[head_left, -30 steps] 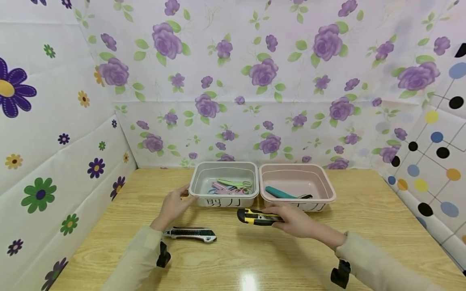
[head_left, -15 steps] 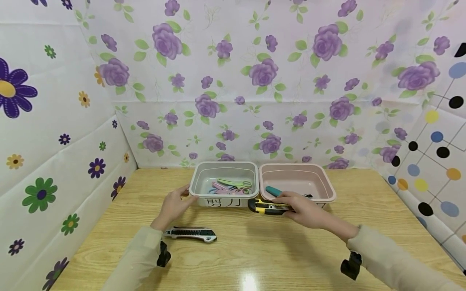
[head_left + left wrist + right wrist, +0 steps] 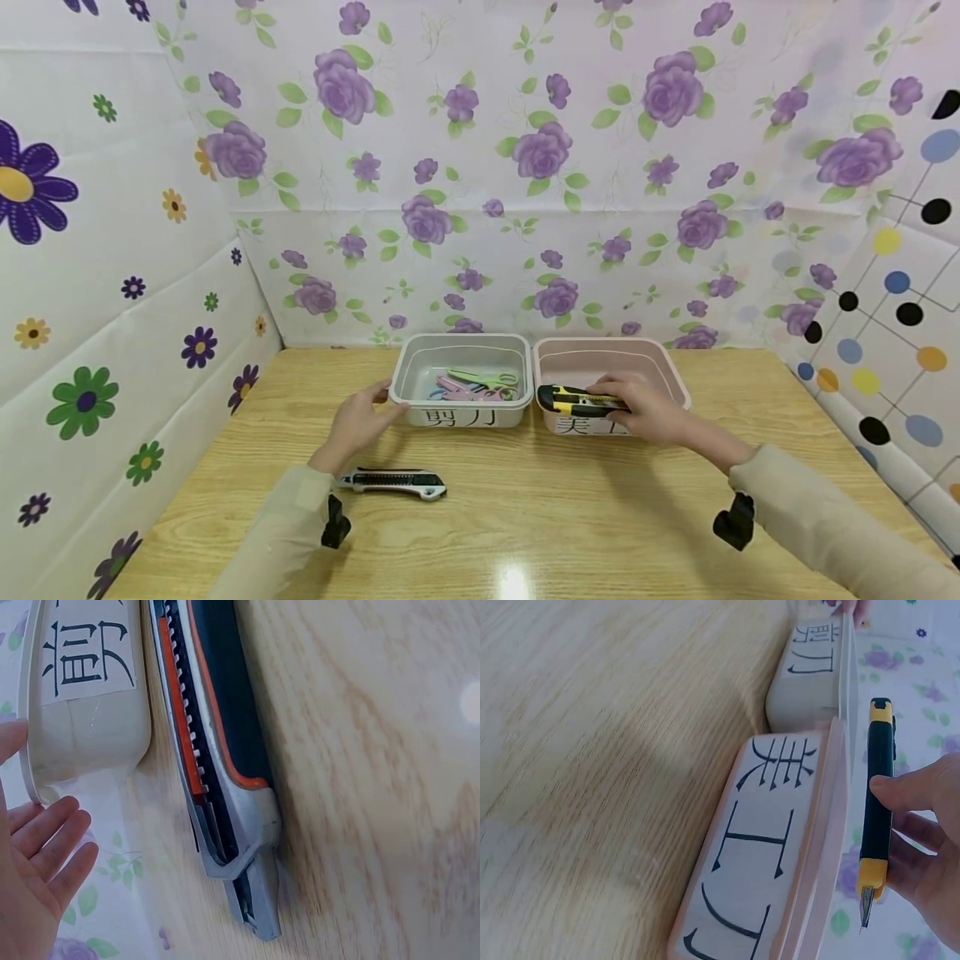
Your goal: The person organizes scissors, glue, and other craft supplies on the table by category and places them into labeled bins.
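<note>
My right hand (image 3: 647, 408) pinches a black-and-yellow box cutter (image 3: 573, 402) between thumb and fingers, over the front rim of the pink bin (image 3: 667, 375). In the right wrist view, the box cutter (image 3: 878, 780) has its metal tip pointing toward the bottom of the picture. My left hand (image 3: 358, 427) touches the front left corner of the grey bin (image 3: 405, 367), thumb at the rim and fingers loosely extended. Close to that wrist, a silver-and-black box cutter (image 3: 397, 482) with orange trim lies on the table.
Several pastel scissors (image 3: 480, 385) lie inside the grey bin, which stands side by side with the pink one. Both bins carry written paper labels (image 3: 761, 840). The wooden table (image 3: 487, 525) is backed by a floral cloth wall (image 3: 487, 250).
My right hand has carried the black-and-yellow box cutter right and up, from in front of the bins to over the pink bin's edge. The teal cutter inside is now hidden. My left hand stayed put.
</note>
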A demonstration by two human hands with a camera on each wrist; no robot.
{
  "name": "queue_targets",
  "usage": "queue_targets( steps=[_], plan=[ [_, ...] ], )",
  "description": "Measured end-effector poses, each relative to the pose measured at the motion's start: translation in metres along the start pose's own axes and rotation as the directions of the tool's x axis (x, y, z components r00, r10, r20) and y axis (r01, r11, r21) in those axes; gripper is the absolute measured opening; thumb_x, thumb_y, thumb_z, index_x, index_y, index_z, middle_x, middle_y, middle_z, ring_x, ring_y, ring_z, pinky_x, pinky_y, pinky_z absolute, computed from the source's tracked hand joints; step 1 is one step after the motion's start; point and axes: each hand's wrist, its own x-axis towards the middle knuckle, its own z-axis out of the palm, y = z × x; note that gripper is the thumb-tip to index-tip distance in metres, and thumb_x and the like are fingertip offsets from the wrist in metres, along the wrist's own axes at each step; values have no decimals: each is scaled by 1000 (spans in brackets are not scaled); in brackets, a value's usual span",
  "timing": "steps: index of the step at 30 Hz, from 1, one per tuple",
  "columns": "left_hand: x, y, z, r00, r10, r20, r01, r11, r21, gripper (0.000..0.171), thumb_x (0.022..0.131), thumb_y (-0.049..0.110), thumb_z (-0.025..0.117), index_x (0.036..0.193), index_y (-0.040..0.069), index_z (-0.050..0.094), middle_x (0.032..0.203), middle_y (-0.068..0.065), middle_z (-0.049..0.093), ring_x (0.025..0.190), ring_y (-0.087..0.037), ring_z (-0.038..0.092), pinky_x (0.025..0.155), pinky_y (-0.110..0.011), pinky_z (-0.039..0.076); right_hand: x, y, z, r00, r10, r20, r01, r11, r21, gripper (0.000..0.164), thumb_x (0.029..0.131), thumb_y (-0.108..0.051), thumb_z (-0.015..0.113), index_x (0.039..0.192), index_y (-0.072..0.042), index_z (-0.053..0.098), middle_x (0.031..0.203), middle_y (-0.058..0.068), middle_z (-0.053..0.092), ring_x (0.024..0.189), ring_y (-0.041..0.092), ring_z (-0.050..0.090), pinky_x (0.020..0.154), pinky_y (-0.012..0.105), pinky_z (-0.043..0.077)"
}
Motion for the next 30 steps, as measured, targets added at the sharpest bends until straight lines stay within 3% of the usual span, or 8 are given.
queue_targets(
  steps=[7,17,21,30],
  plan=[
    [1,0,-1,1000,-2,-2,2,1000,8,62,81,36,65,128,-1,48,109,-17,62,104,-35,56,86,-52,43,-1,7,-4,1000,8,-10,-7,999,43,38,76,14,60,113,9,57,105,18,59,93,30,56,72,41,48],
    [2,0,-2,1000,13,-2,-13,1000,14,63,81,37,65,129,0,47,113,-17,61,103,-35,57,84,-51,45,2,21,-8,999,5,-53,-5,1000,-9,39,72,19,59,111,10,59,101,18,60,78,21,53,62,29,39],
    [2,0,-2,1000,19,-6,-19,1000,5,64,81,37,65,129,-1,47,113,-17,61,103,-35,57,84,-51,44,2,28,-7,999,35,-42,-35,999,-15,37,75,17,59,111,9,59,102,18,59,83,23,55,63,29,40],
    [2,-1,2,999,20,-25,-20,1000,11,64,82,38,64,129,-2,46,112,-17,61,102,-34,57,83,-51,45,4,44,-3,997,73,-33,-73,997,11,37,75,16,60,111,8,60,100,17,60,72,16,51,60,28,38]
  ],
)
